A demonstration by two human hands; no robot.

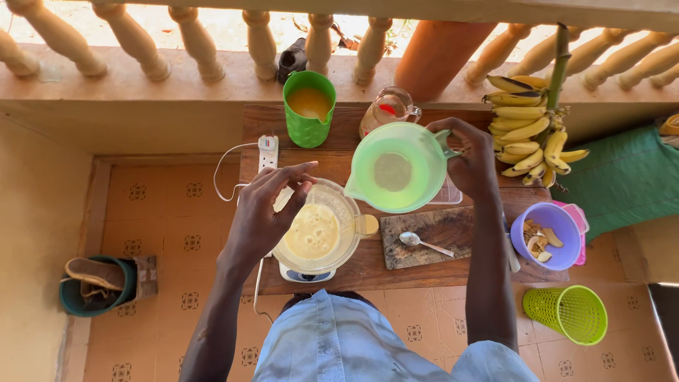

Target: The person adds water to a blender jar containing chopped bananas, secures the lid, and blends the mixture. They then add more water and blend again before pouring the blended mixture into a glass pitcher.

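My right hand [470, 159] grips the handle of a light green plastic jug [397, 168], tilted with its spout over the blender jar [318, 230]. The jar stands on a white base at the front of the wooden table [353, 138] and holds a pale yellow blend. My left hand [265, 209] rests on the jar's left rim, fingers spread over it. The jug's inside shows a little pale liquid at the bottom.
At the back stand a dark green jug [309, 107] of yellow juice and a glass pitcher [385, 110]. A spoon [424, 242] lies on a cutting board [431, 237]. Bananas [527, 131] hang at right, above a purple bowl [546, 237] of peels. A green basket [567, 313] sits on the floor.
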